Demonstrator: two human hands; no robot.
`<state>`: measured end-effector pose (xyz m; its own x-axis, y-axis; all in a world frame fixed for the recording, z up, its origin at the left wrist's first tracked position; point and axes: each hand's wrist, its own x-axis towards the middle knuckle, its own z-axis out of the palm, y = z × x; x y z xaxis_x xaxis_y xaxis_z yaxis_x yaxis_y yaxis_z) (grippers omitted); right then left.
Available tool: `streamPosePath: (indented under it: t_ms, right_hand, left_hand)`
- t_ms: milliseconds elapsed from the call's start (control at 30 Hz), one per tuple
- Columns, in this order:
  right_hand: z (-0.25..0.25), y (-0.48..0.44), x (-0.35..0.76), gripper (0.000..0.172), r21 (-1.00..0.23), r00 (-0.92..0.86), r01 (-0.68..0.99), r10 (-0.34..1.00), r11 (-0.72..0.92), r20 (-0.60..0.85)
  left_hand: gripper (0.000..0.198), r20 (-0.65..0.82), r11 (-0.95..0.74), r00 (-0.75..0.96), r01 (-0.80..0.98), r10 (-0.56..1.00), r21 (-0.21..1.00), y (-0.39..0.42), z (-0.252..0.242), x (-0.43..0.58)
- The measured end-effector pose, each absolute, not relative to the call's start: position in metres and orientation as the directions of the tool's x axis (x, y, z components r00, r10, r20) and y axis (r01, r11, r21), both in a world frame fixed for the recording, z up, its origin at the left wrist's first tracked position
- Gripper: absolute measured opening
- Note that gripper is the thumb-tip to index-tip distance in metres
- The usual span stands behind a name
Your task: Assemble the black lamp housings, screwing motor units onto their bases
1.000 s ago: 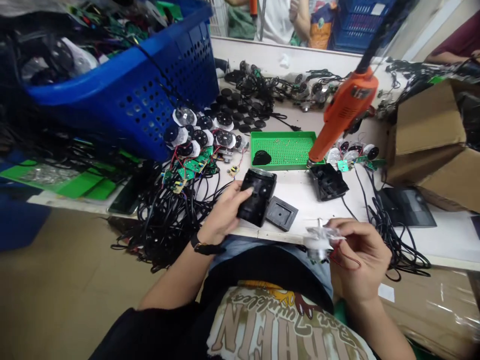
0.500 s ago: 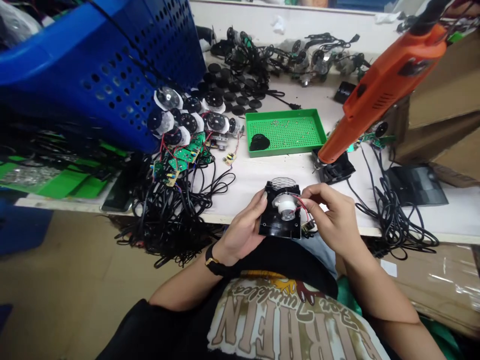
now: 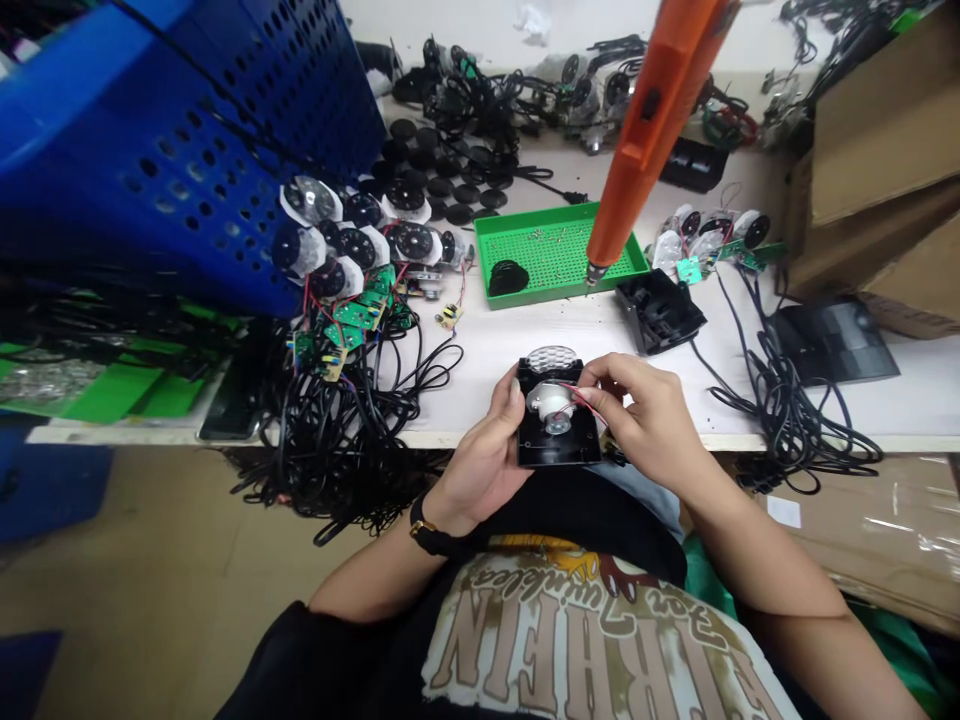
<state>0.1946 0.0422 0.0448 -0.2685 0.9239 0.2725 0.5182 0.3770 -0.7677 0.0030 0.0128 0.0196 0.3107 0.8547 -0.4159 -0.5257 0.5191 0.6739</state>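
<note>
My left hand (image 3: 487,440) grips the left side of a black plastic housing (image 3: 555,448), held just off the table's front edge. A small white motor (image 3: 556,403) with a clear round end sits on the housing. Behind it rises a clear patterned disc (image 3: 552,358). My right hand (image 3: 637,405) pinches the thin red wires (image 3: 585,393) beside the motor. Part of a small circuit board (image 3: 613,450) shows below that hand. Farther back, an orange electric screwdriver (image 3: 634,150) hangs with its tip over the front of a green tray (image 3: 491,300).
A blue perforated basket (image 3: 187,150) stands at the left. Motor assemblies with boards (image 3: 360,315) and tangled black cables (image 3: 330,430) lie before it. Right of the tray are a black casing (image 3: 660,312), a curved black cover (image 3: 836,340) and a cardboard box (image 3: 885,150).
The orange screwdriver has swung left, away from the black casing to over the tray. The view has shifted slightly. Both hands keep hold of the housing and wires, with the housing turned a little.
</note>
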Motion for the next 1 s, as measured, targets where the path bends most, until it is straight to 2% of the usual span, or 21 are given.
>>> streamPosePath:
  t_ms: [400, 667, 1000]
  right_hand:
    - [0.0431, 0.0478, 0.1916, 0.012, -0.742, -0.332, 0.541, 0.911, 0.396, 0.244]
    - [0.042, 0.0489, 0.1906, 0.013, -0.716, -0.342, 0.562, 0.904, 0.414, 0.254]
    - [0.0448, 0.0485, 0.191, 0.015, -0.682, -0.383, 0.574, 0.885, 0.453, 0.265]
  left_hand:
    - [0.058, -0.435, 0.52, 0.288, -0.528, 0.853, 0.671, 0.0166, 0.0184, 0.0012]
    - [0.054, -0.438, 0.514, 0.271, -0.493, 0.857, 0.701, 0.0185, 0.0183, -0.0004]
    - [0.057, -0.482, 0.532, 0.259, -0.589, 0.837, 0.608, 0.0184, 0.0257, 0.0019]
